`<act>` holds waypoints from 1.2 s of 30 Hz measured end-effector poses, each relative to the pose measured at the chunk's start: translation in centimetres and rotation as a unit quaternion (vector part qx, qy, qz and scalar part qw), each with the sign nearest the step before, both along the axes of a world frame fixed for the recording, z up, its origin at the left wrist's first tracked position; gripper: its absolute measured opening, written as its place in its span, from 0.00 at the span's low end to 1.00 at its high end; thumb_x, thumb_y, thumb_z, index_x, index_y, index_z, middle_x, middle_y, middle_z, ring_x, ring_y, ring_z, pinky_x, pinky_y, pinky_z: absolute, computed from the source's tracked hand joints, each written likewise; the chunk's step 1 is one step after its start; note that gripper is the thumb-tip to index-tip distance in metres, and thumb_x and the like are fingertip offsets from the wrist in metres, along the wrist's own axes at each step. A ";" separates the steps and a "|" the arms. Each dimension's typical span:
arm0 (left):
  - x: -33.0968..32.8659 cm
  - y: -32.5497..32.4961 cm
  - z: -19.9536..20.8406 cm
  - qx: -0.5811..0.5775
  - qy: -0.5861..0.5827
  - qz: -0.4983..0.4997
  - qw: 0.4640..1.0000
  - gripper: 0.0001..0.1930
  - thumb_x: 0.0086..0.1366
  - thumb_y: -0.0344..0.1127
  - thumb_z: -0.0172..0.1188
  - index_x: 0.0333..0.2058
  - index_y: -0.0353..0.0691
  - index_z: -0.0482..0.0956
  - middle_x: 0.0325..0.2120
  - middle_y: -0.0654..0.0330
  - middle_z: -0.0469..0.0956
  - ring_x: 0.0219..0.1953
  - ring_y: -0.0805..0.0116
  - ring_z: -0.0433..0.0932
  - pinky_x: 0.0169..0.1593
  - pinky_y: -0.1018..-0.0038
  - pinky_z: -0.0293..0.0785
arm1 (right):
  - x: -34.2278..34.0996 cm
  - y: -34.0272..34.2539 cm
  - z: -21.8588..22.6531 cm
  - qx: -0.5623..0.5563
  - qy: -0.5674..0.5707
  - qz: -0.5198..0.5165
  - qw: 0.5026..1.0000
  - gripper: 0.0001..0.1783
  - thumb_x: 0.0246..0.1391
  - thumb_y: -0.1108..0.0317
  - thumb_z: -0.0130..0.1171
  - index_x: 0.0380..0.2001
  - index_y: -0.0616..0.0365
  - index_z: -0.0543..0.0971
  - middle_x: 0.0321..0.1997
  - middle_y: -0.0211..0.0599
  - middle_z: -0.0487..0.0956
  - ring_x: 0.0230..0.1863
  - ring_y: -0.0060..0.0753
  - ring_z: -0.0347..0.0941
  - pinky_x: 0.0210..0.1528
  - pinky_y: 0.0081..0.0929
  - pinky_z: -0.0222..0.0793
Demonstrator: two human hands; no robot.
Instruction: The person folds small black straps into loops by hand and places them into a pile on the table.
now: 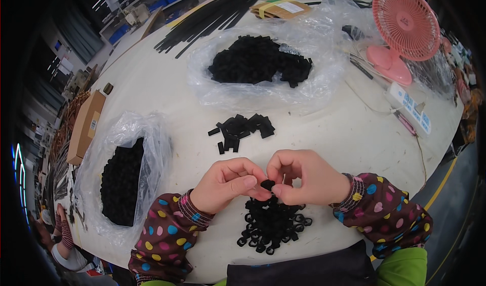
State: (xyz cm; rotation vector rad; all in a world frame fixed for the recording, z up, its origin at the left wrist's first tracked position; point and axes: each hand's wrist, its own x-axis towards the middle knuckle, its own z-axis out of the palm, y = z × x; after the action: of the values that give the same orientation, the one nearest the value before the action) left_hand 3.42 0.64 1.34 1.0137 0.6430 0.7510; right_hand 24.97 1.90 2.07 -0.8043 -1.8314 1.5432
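Head view: from my distant seat I look down on two bare hands meeting over a white table (374,139). A small black piece (268,184) sits between them, raised just above a heap of black ring-like loops (273,222). My left hand (228,182) has its fingertips clamped on the piece's left side; my right hand (306,177) pinches it from the right, thumb and forefinger together on it. I cannot make out its exact shape, since the fingers cover part of it.

Both forearms wear dark sleeve covers (169,235) with coloured dots. Beyond my hands I see a loose scatter of flat black rectangular pieces (234,126). Farther up the table, a clear plastic bag (263,92) spreads around a large mound of black pieces (243,60). To my left, another clear bag (156,152) holds more black pieces (119,187), just beside a cardboard box (87,129).

Long black strips (215,17) lie near the far edge, close to a brown paper package (283,8). On my right stand a pink fan (406,23) and, nearer, a white-and-blue power strip (409,106). At lower left, a co-worker's striped sleeve (66,235) shows.
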 end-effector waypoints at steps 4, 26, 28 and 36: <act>-0.3 -0.1 -0.5 -0.116 -0.106 -0.080 0.984 0.08 0.64 0.31 0.54 0.38 0.33 0.72 0.35 0.56 0.77 0.38 0.67 0.79 0.44 0.73 0.77 | 0.1 0.1 0.4 -0.214 0.074 0.078 0.971 0.06 0.45 0.75 0.56 0.29 0.59 0.71 0.27 0.23 0.71 0.29 0.12 0.68 0.32 0.14 0.63; 2.0 -1.0 -0.5 0.478 0.343 0.255 0.767 0.10 0.45 0.20 0.60 0.25 0.39 0.69 0.22 0.61 0.71 0.26 0.73 0.74 0.28 0.78 0.70 | -1.8 -1.2 -0.6 0.145 -0.032 -0.141 0.979 0.08 0.45 0.73 0.60 0.27 0.59 0.71 0.28 0.30 0.72 0.24 0.20 0.72 0.24 0.16 0.66; 1.7 -0.9 -0.7 0.531 0.328 0.240 0.744 0.09 0.47 0.20 0.61 0.26 0.38 0.70 0.24 0.61 0.72 0.26 0.72 0.74 0.27 0.78 0.71 | -1.7 -1.2 -0.5 0.066 -0.009 -0.121 0.990 0.08 0.45 0.73 0.60 0.27 0.59 0.71 0.28 0.30 0.73 0.24 0.21 0.72 0.24 0.16 0.66; -2.9 3.2 -0.1 0.362 0.482 0.203 0.772 0.09 0.54 0.25 0.59 0.35 0.35 0.73 0.30 0.61 0.73 0.29 0.73 0.73 0.33 0.79 0.74 | -0.7 -0.8 -0.4 0.170 -0.103 -0.043 0.979 0.06 0.45 0.70 0.60 0.26 0.53 0.71 0.27 0.27 0.72 0.26 0.23 0.73 0.24 0.20 0.66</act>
State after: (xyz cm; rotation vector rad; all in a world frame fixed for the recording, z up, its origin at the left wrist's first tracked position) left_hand 0.48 3.79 1.28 2.0649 1.5699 0.8443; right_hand 24.25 1.05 1.67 -0.8895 -2.1031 1.0830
